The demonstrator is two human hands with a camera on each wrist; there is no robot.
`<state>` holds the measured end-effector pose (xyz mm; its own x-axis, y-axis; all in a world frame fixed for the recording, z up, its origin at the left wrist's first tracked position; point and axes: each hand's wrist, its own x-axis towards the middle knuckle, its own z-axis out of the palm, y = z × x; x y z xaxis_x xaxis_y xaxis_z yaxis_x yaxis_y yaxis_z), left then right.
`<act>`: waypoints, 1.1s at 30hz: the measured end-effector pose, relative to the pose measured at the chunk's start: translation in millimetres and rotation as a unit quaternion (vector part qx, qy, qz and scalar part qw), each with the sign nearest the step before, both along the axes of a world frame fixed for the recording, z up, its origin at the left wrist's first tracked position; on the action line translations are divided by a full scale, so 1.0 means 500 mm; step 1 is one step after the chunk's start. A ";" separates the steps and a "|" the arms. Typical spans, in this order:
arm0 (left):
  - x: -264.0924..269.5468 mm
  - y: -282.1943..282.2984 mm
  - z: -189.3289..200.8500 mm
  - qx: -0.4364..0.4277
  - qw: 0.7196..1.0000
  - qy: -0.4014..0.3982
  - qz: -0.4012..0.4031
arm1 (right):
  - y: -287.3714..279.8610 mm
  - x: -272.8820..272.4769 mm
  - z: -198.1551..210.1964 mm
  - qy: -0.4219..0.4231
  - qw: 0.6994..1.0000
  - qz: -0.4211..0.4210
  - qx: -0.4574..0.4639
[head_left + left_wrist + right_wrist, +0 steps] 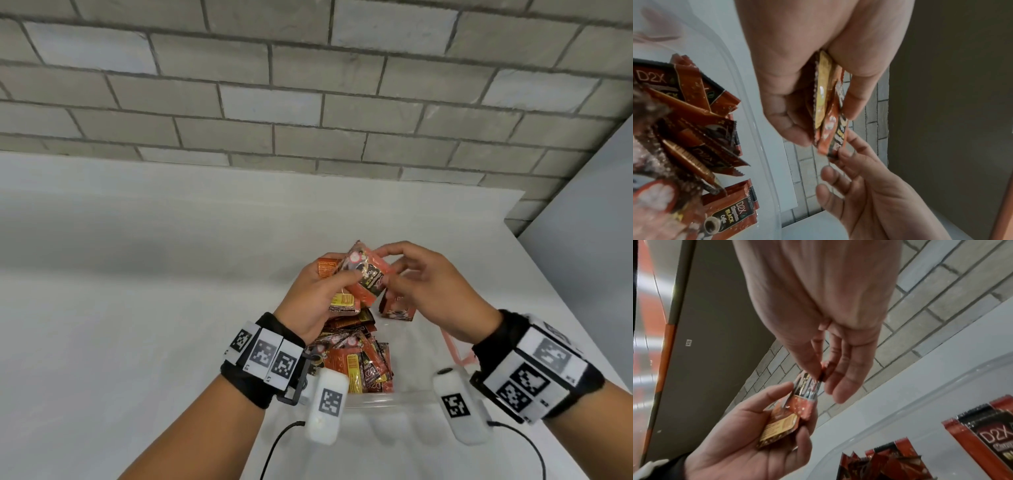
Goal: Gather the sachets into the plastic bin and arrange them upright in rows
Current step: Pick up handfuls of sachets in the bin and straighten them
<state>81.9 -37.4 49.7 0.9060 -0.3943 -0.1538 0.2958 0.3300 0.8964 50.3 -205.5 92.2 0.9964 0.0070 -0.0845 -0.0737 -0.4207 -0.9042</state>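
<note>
Sachets [368, 274], light, thin and slippery, are fanning in the left hand [317, 291] curled around them; right hand [428, 291] is pinching one's edge above the plastic bin [387, 399].

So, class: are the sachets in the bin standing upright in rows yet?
No. The sachets in the bin lie jumbled, overlapping at angles.

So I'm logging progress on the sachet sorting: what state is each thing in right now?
Clear plastic bin: open, partly filled.
Orange-and-black coffee sachets in the bin: mostly a loose heap.
Small stack of sachets: held in left hand.
Top sachet: pinched by right hand, lifted above the bin.
</note>
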 end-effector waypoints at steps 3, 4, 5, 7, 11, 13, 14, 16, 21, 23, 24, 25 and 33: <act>0.004 0.004 0.001 0.002 1.000 0.008 -0.019 | 0.004 0.016 0.005 -0.013 1.000 0.017 -0.004; 0.006 0.003 0.000 -0.001 1.000 0.010 -0.021 | 0.005 0.020 0.004 0.000 1.000 0.014 0.026; 0.007 0.002 -0.001 -0.005 1.000 0.011 -0.020 | 0.006 0.022 0.003 0.020 0.998 0.003 0.062; 0.007 0.001 -0.001 -0.014 1.000 0.007 -0.019 | 0.005 0.025 0.003 0.069 0.989 -0.027 0.125; 0.011 0.003 -0.003 -0.021 0.999 0.010 -0.022 | -0.024 0.027 0.007 0.083 0.988 -0.021 0.130; 0.019 0.018 -0.003 -0.039 0.999 0.024 -0.012 | -0.055 0.037 0.019 0.058 0.994 -0.030 0.090; 0.024 0.029 -0.004 -0.050 0.998 0.035 -0.006 | -0.074 0.044 0.024 0.048 0.997 -0.030 0.052; 0.035 0.053 -0.010 -0.064 0.996 0.061 0.002 | -0.110 0.058 0.023 0.044 0.996 -0.012 -0.082; 0.041 0.087 -0.035 -0.060 0.994 0.091 0.017 | -0.128 0.100 -0.045 0.126 0.889 0.126 -0.422; 0.037 0.094 -0.045 -0.044 0.994 0.099 0.021 | -0.116 0.116 -0.067 0.145 0.866 0.138 -0.459; 0.035 0.097 -0.049 -0.039 0.994 0.102 0.022 | -0.110 0.123 -0.074 0.146 0.852 0.142 -0.482; 0.034 0.100 -0.051 -0.037 0.994 0.104 0.022 | -0.105 0.128 -0.079 0.145 0.838 0.149 -0.505; 0.027 0.099 -0.044 -0.051 0.993 0.106 0.019 | -0.082 0.138 -0.104 0.115 0.754 0.179 -0.622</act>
<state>95.2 12.1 27.6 0.8721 -0.3842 -0.3031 0.4597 0.4309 0.7765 119.3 -246.4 40.5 0.9079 0.0449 -0.4167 0.1511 -0.9625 0.2255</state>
